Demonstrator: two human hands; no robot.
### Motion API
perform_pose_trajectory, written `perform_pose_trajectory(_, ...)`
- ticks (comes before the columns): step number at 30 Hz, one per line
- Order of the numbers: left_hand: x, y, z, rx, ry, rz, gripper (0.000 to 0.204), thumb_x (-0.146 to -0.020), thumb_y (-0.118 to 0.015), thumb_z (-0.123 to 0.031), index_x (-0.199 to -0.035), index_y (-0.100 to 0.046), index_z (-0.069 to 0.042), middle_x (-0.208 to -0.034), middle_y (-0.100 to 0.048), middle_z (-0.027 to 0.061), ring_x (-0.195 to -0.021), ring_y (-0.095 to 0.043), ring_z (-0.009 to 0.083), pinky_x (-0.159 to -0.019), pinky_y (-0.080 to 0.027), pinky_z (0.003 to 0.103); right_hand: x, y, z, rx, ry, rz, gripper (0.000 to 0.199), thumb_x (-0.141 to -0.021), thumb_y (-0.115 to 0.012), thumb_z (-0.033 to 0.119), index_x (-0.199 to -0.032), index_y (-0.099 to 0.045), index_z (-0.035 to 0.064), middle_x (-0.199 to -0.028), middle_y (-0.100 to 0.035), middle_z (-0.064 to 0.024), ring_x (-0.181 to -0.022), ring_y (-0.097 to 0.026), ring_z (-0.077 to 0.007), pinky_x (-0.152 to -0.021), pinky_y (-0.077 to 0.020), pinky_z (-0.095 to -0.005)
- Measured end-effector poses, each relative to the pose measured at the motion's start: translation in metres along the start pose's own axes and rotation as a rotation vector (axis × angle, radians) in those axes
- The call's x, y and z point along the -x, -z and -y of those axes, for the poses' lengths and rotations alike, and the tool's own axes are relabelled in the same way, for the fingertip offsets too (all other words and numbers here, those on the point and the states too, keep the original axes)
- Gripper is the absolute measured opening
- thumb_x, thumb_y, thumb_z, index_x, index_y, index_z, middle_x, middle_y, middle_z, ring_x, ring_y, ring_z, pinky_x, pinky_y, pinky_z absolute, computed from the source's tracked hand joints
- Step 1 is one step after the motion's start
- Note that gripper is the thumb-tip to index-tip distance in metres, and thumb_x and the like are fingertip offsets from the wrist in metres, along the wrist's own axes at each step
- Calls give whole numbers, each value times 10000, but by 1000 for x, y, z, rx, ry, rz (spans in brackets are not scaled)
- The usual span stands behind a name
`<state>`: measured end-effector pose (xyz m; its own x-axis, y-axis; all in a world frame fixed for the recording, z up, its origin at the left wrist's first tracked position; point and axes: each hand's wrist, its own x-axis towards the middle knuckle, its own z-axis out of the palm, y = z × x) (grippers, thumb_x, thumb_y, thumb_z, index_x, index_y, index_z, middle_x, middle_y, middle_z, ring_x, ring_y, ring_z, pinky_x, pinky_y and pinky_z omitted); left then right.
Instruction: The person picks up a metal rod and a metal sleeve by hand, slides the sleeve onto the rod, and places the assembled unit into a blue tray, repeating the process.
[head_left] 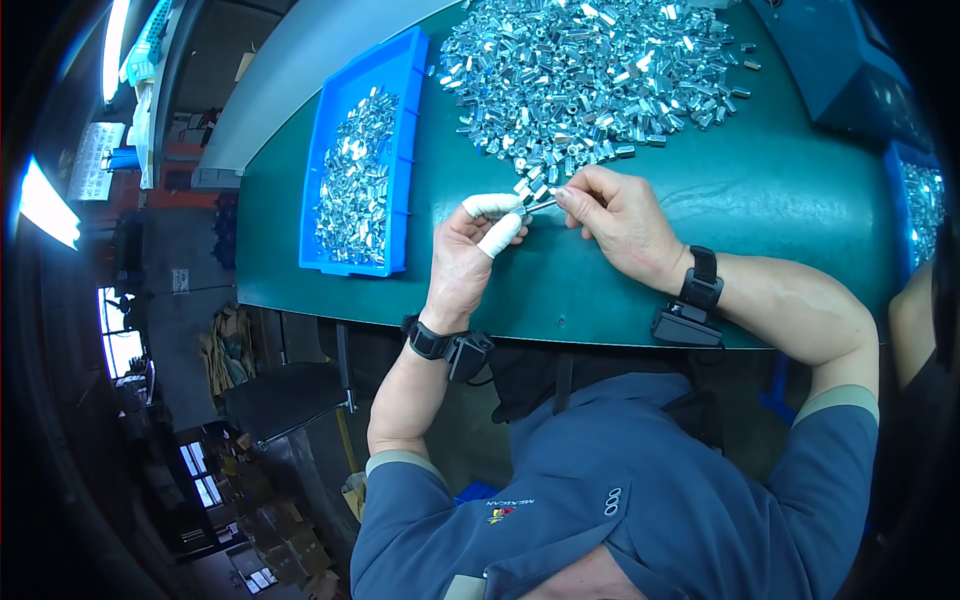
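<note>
Two hands meet near the pile point(590, 75): left hand point(470, 250) and right hand point(620, 215) pinch one nut point(533, 197) between them; one tray point(340, 255) lies left.

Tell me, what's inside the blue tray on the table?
The blue tray holds a heap of small shiny metal parts, like those in the big pile beside it. The heap hides most of the tray's floor beneath it.

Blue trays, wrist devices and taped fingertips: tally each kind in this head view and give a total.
Blue trays: 2, one left of the loose metal parts, one at the right edge.
Black wrist devices: 2, left and right.
White-taped fingertips: 2, on the left hand.
Total: 6.
</note>
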<state>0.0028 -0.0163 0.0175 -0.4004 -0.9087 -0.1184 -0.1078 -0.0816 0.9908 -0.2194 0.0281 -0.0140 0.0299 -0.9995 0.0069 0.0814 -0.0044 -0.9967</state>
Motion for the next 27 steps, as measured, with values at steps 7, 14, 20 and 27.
perform_pose_trajectory(7, -1, -14, 0, 11, -5, 5, 193, -960, -733, -48, -1148, -701, -21, -1058, -744, 94, -911, -712, 151, -831, -576, 281, 4, 1, 7, 147, 30, 104, 404, -1073, -593, 336, -846, -704, 21, -645, -637, -10, -582, -565, -59, -528, -441, -248)
perform_pose_trajectory(14, 0, -13, -6, -3, -49, 4, 181, -964, -718, -14, -1143, -696, -11, -1046, -746, 73, -906, -691, 114, -819, -566, 265, 3, 0, 5, 115, 31, 108, 398, -1067, -606, 344, -848, -705, 27, -657, -648, -10, -578, -573, -58, -514, -444, -238)
perform_pose_trajectory(20, -7, 35, -11, -173, -186, -130, 181, -952, -731, -14, -1131, -705, -28, -1047, -745, 53, -929, -691, 115, -835, -557, 258, 3, 1, 7, 54, 40, 69, 419, -1072, -594, 359, -839, -699, 27, -672, -649, -7, -585, -580, -53, -523, -457, -226)
perform_pose_trajectory(27, -56, 117, -40, -924, -321, -573, 281, -935, -748, -55, -1211, -706, -26, -1132, -743, 118, -1009, -714, 215, -910, -553, 324, 2, 2, 7, 71, 13, 87, 427, -1076, -587, 363, -834, -694, 29, -676, -644, -9, -579, -573, -52, -522, -449, -225)
